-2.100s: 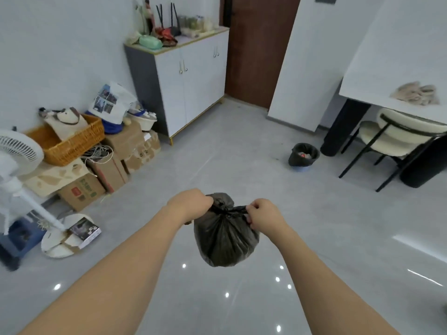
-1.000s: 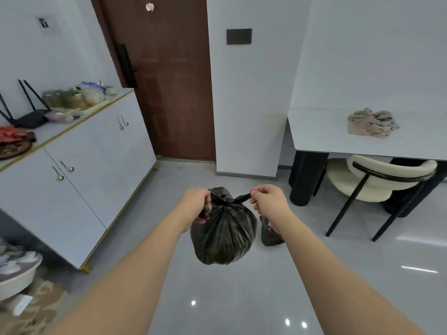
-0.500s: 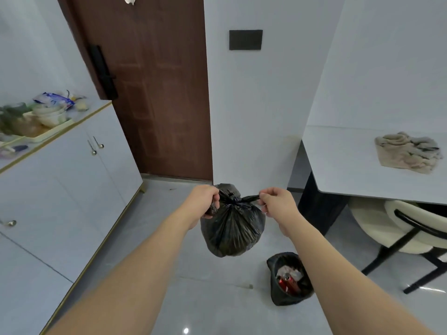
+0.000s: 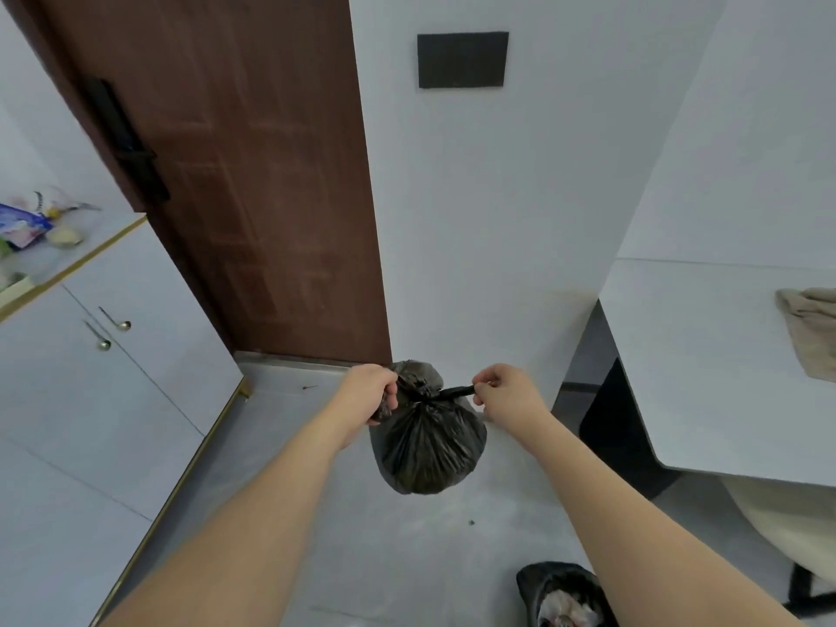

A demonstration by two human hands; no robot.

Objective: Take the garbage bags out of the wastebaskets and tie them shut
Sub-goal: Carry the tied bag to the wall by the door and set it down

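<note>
Grey floor tiles (image 4: 316,468) run up to a brown door (image 4: 235,174) and a white wall (image 4: 475,219) that carries a dark rectangular plate (image 4: 462,59). White cabinets (image 4: 90,377) with small metal knobs stand along the left side, and a white table (image 4: 701,355) with a beige cloth (image 4: 809,337) on it fills the right.

Both bare arms reach forward, holding a black garbage bag (image 4: 427,450) in the air between them, above the floor and in front of the wall. Its neck is gathered into a knot at the top, and the full, rounded body hangs below the hands.

The left hand (image 4: 368,393) is curled into a fist around one twisted end of the bag on the left of the knot, fingers wrapped tight over the plastic. The right hand (image 4: 506,393) pinches the other end between thumb and bent fingers, and that strip runs taut and nearly level from the knot to the fingertips.

At the bottom edge, near the right forearm, a wastebasket (image 4: 561,595) lined with another black bag stands on the floor with pale rubbish inside.
</note>
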